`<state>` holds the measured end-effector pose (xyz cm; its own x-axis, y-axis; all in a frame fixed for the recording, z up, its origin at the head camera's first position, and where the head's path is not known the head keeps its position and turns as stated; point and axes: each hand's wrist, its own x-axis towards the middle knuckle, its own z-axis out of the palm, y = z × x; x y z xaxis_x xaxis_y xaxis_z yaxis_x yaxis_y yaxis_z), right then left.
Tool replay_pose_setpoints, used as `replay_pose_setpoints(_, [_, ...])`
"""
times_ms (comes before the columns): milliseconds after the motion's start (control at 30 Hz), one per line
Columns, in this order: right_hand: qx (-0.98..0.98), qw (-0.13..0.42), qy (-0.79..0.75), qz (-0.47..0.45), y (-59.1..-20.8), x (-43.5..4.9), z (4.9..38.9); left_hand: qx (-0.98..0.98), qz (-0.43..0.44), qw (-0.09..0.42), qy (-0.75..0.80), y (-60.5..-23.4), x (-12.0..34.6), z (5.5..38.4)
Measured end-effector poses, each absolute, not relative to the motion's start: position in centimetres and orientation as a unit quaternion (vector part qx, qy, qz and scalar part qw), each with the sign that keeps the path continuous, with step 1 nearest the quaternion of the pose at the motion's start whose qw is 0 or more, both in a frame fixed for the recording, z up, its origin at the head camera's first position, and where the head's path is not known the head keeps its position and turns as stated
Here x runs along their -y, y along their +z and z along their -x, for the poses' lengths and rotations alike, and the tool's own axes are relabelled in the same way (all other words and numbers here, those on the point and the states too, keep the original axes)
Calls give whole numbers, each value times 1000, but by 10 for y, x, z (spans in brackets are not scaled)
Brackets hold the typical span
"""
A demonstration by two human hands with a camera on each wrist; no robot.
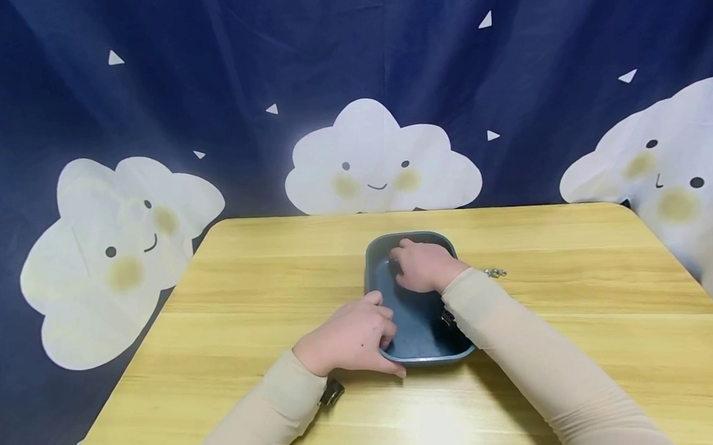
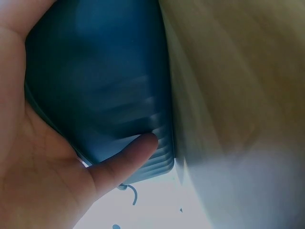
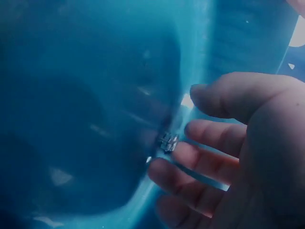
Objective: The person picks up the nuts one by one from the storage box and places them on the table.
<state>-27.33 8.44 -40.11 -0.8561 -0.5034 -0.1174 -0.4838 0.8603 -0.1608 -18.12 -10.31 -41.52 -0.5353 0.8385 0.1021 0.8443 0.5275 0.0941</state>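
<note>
A dark blue, deep plastic bin (image 1: 420, 343) with rounded corners stands on the table. My left hand (image 1: 356, 333) grips its near left rim, fingers over the edge inside and thumb along the outer wall. In the left wrist view the thumb (image 2: 126, 162) lies across the ribbed corner of the bin. My right hand (image 1: 424, 266) reaches down into the far part of the bin, its fingers loosely bent. A small, shiny, silvery faceted piece (image 3: 168, 142) lies on the bin floor by the wall, right at those fingertips, with the thumb apart from it.
Just right of the bin, several small shiny metal pieces (image 1: 495, 273) lie on the wooden table (image 1: 262, 274), partly behind the right sleeve (image 1: 520, 348). A dark blue curtain (image 1: 234, 74) with smiling clouds hangs behind the table's far edge.
</note>
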Motion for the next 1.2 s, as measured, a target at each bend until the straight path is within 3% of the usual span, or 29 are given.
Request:
replay_pose_setpoints(400, [-939,63,-63,333,-407,-84,275,874,480,24,-74,-417,103,183])
replay_pose_setpoints(900, [-927,145,-55,342,-403,-88,272,875,478,22,-75,-415,103,182])
replay_pose_setpoints(1200, [-924,130,-110,341,-376,-97,261,874,481,18,-68,-416,104,182])
